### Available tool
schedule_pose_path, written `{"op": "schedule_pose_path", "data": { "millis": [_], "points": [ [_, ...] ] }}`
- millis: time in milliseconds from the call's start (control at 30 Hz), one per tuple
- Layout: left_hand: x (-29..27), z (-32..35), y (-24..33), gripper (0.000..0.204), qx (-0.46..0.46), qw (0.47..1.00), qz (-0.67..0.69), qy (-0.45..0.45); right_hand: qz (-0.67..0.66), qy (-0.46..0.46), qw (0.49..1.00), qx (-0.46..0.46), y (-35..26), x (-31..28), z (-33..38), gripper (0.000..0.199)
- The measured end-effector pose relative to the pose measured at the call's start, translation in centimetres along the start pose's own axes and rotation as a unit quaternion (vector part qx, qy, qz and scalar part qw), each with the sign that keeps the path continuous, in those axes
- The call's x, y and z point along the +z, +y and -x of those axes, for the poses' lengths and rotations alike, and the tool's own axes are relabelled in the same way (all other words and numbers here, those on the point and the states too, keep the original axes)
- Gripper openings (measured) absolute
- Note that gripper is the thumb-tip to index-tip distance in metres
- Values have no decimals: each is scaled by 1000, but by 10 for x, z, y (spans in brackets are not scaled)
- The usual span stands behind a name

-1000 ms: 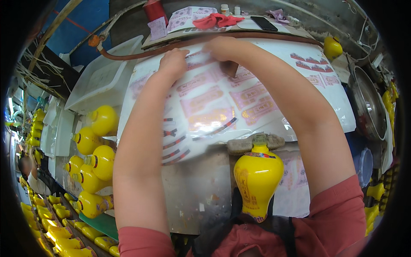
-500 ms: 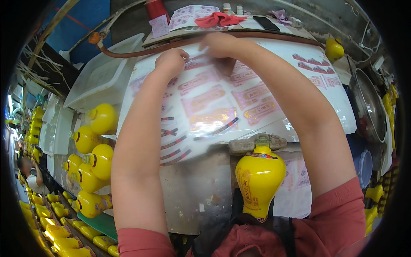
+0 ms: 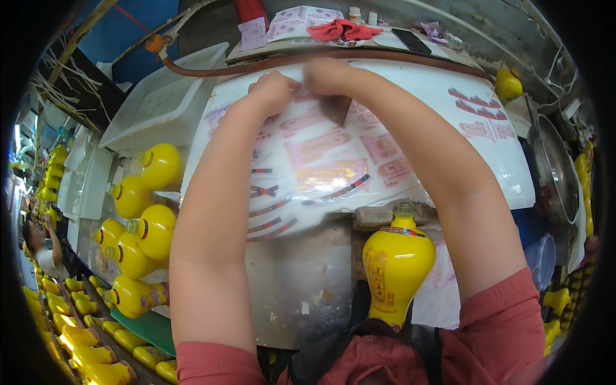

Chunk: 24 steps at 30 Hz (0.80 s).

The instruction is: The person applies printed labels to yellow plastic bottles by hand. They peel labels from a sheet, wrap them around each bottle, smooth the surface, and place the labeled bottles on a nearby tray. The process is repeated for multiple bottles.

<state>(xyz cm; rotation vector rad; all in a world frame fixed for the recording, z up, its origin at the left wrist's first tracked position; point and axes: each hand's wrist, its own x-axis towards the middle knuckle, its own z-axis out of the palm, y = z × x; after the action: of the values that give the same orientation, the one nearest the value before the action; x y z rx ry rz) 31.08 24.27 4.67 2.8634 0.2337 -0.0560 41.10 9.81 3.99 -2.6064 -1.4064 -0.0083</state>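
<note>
Your left hand (image 3: 274,92) is bent over the far part of the white sheet (image 3: 423,83), fingers curled near the top labels; you can't tell from here whether they pinch anything. Your right hand (image 3: 321,76) is just beside it, its fingers mostly hidden. A brown flat piece (image 3: 335,112) shows under your right wrist, but whether you grip it can't be told. Pink-and-gold labels (image 3: 330,176) and dark curved strips (image 3: 268,208) lie on the sheet between your forearms. Nearer you, a yellow bottle (image 3: 398,263) lies on the worktop (image 3: 289,289), its clear neck over a grey block (image 3: 372,217). More yellow bottles (image 3: 162,165) are grouped left of your left forearm, near a white plastic bin (image 3: 151,106). Beyond the sheet are a red cloth (image 3: 343,30) and a black phone (image 3: 410,41).
</note>
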Motion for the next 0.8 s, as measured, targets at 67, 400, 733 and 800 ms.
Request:
{"op": "schedule_pose_path", "data": {
  "millis": [67, 400, 733, 800],
  "points": [
    [2, -1, -2, 55, 10, 1000, 1, 8, -13, -3, 1000, -21, -1, -3, 2, 20],
    [-2, -4, -11, 40, 13, 991, 130, 11, 72, -2, 997, -40, -4, -2, 7, 39],
    [-2, 2, -2, 34, 30, 976, 157, 146, -120, 92, 988, 21, 16, -9, 11, 18],
    [-5, -2, 3, 29, 19, 970, 184, 156, -169, 91, 981, 36, 19, -15, 15, 19]
  ]
}}
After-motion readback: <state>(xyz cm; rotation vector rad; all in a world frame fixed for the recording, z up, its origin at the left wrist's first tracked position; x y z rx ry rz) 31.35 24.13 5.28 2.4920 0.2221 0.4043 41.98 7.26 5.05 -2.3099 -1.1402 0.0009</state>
